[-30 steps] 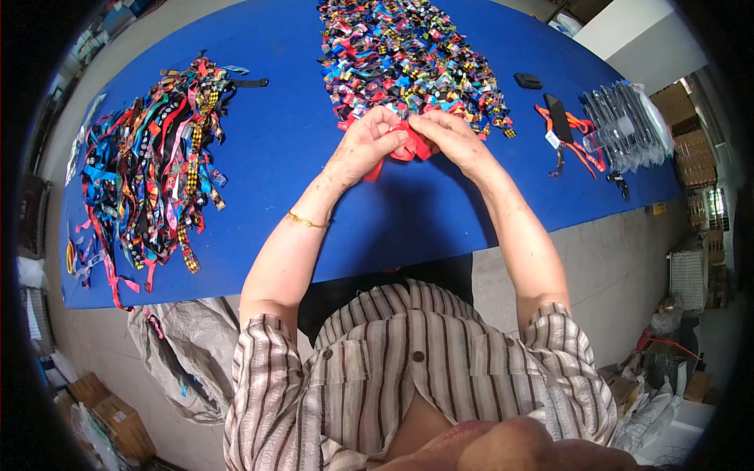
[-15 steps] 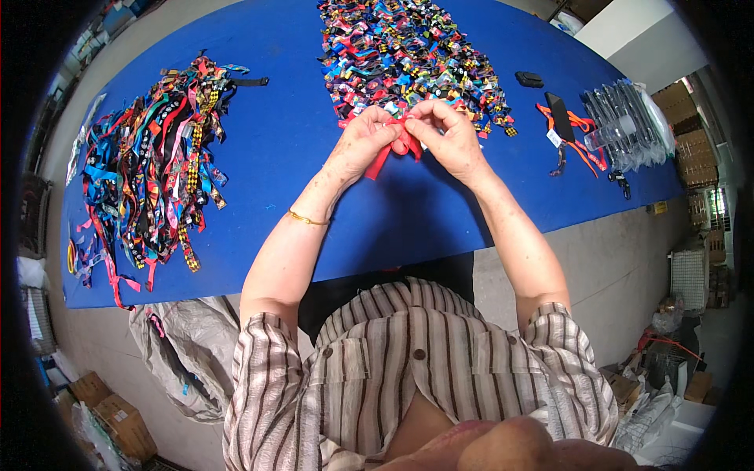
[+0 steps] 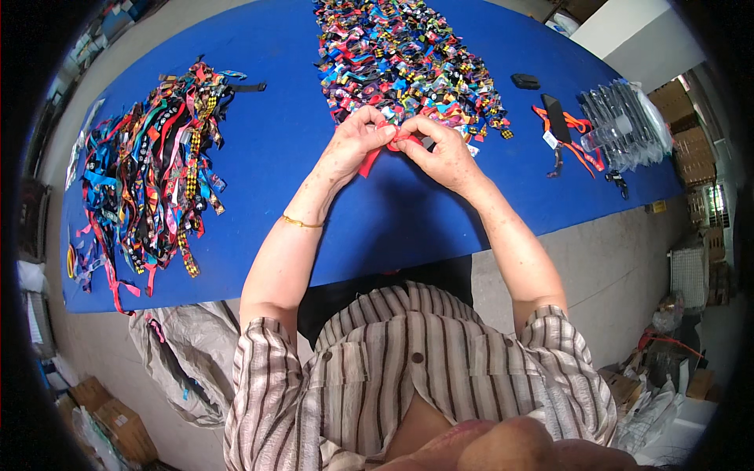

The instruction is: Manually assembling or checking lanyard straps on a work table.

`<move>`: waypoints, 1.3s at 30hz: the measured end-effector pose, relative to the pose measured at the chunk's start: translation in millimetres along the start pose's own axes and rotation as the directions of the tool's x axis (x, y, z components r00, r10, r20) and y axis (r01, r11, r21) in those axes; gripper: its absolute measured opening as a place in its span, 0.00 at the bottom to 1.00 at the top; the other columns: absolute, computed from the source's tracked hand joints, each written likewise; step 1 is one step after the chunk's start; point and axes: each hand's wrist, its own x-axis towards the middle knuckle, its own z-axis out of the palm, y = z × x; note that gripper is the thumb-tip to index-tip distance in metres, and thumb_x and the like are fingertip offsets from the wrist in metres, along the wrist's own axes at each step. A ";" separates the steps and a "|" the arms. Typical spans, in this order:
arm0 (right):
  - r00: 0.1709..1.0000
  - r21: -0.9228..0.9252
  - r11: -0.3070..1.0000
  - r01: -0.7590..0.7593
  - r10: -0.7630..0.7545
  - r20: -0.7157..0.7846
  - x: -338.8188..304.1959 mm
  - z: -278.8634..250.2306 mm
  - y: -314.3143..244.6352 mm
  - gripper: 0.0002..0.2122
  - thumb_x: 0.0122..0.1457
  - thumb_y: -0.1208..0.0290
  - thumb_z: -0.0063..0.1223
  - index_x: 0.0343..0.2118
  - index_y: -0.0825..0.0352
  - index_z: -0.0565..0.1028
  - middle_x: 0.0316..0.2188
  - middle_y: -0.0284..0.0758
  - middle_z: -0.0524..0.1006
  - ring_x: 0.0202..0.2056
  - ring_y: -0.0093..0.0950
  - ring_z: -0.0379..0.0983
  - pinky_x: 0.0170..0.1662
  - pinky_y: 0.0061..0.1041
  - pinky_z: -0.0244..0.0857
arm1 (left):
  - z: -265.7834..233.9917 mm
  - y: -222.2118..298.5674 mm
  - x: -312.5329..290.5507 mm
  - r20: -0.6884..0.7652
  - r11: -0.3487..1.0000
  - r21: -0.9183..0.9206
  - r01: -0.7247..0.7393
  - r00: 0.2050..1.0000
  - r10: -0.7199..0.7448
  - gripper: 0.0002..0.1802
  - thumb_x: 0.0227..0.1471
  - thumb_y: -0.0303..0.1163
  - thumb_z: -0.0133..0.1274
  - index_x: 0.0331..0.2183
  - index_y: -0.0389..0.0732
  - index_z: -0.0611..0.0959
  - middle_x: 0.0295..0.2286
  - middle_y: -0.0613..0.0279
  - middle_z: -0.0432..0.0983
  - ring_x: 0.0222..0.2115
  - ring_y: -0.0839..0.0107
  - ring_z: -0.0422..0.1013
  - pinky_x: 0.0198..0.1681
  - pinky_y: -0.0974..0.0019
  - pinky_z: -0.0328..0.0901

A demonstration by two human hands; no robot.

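Observation:
A red fabric strap (image 3: 367, 163) is pinched between my two hands over the blue table, one loose end hanging below my left hand. My left hand (image 3: 357, 141) has its thumb and fingers closed on it. From the other side my right hand (image 3: 440, 151) grips the same strap with thumb and forefinger. Part of the strap is hidden by my fingers. Just beyond my hands spreads a dense mat of small multicoloured looped straps (image 3: 408, 67), laid in rows. Over to the left lies a loose heap of long patterned straps (image 3: 157, 169).
On the right of the blue table (image 3: 290, 55) are a black phone-like slab (image 3: 557, 118) with an orange strap (image 3: 585, 149), a stack of clear plastic packets (image 3: 620, 122) and a small black case (image 3: 525, 81). A greyish sack (image 3: 188, 361) sits below the left front edge.
Both hands have shifted slightly left with the red strap. The right hand has turned, its fingers now curled more closely around the strap.

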 end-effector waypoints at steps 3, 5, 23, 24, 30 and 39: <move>1.000 -0.081 0.997 -0.010 0.010 0.002 -0.7 -6.7 2.9 0.05 0.53 0.73 0.58 0.32 0.65 0.76 0.29 0.34 0.79 0.33 0.27 0.78 0.38 0.27 0.69 | 3.6 6.2 -0.8 0.047 0.996 0.061 0.060 0.997 -0.063 0.10 0.53 0.27 0.59 0.32 0.42 0.73 0.26 0.67 0.74 0.26 0.80 0.69 0.31 0.77 0.64; 0.999 -0.072 0.997 -0.037 0.038 0.012 -2.3 -7.1 7.3 0.04 0.53 0.74 0.59 0.32 0.65 0.77 0.30 0.33 0.79 0.34 0.23 0.76 0.39 0.25 0.68 | 10.2 6.9 -2.7 0.079 0.997 0.058 0.047 0.996 -0.051 0.10 0.50 0.23 0.60 0.30 0.43 0.73 0.26 0.66 0.74 0.28 0.78 0.71 0.32 0.77 0.64; 0.990 0.415 0.900 -0.131 0.094 0.109 -6.2 -8.1 18.9 0.09 0.49 0.81 0.56 0.33 0.66 0.71 0.29 0.27 0.74 0.32 0.14 0.70 0.35 0.18 0.65 | 23.0 10.9 -9.7 0.089 0.977 0.215 -0.008 0.996 -0.012 0.17 0.43 0.18 0.63 0.23 0.45 0.70 0.24 0.73 0.69 0.24 0.84 0.63 0.28 0.78 0.59; 0.990 0.414 0.901 -0.128 0.092 0.105 -5.9 -8.2 19.9 0.09 0.49 0.81 0.56 0.33 0.66 0.71 0.29 0.27 0.74 0.32 0.14 0.70 0.35 0.18 0.65 | 24.2 9.3 -9.3 0.092 0.976 0.217 -0.010 0.996 -0.010 0.17 0.43 0.18 0.63 0.23 0.45 0.70 0.24 0.73 0.69 0.24 0.84 0.63 0.28 0.78 0.59; 0.984 0.530 0.829 -0.176 0.145 0.099 -5.4 -6.7 19.2 0.10 0.49 0.80 0.57 0.33 0.64 0.69 0.28 0.27 0.74 0.31 0.15 0.71 0.34 0.17 0.66 | 28.1 -0.7 -9.6 0.019 0.891 0.422 -0.165 0.985 0.173 0.16 0.47 0.19 0.60 0.23 0.44 0.68 0.25 0.71 0.71 0.23 0.85 0.64 0.27 0.79 0.60; 0.972 0.653 0.724 -0.221 0.218 0.087 -7.2 3.4 20.3 0.08 0.54 0.77 0.58 0.32 0.63 0.69 0.24 0.27 0.74 0.25 0.16 0.71 0.28 0.16 0.64 | 31.3 -12.8 -12.3 -0.072 0.771 0.592 -0.236 0.937 0.342 0.12 0.49 0.20 0.58 0.25 0.39 0.69 0.28 0.61 0.75 0.30 0.78 0.71 0.34 0.71 0.68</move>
